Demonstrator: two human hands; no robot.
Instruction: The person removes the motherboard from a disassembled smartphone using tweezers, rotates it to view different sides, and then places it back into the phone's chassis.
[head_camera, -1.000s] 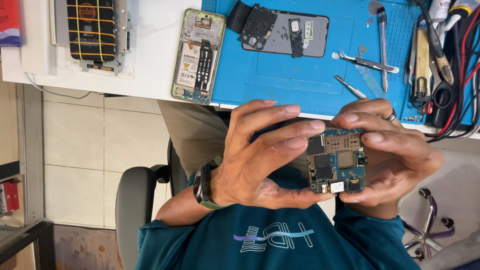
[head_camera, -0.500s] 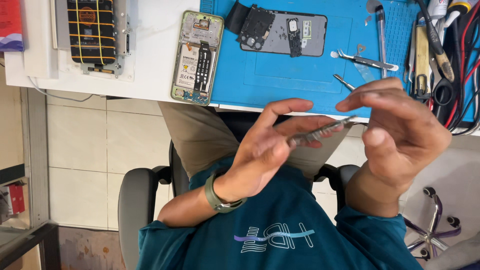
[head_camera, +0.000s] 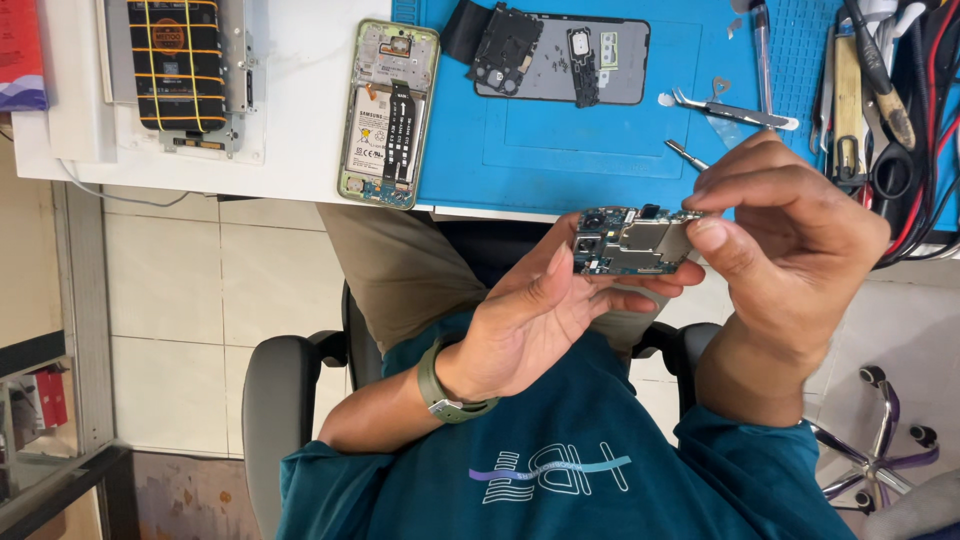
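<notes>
Holding the phone motherboard (head_camera: 632, 241) pinched between left hand (head_camera: 545, 310) and right hand (head_camera: 790, 230), teardown looked mostly done, opened phone frame (head_camera: 388, 112) sitting beside the blue mat (head_camera: 560, 140).

circuit board's (head_camera: 632, 241) right end under fingers (head_camera: 722, 236)

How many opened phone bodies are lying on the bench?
2: a green-framed phone body straddling the blue mat's left edge, and a dark one at far left. Others may be out of view.
</notes>
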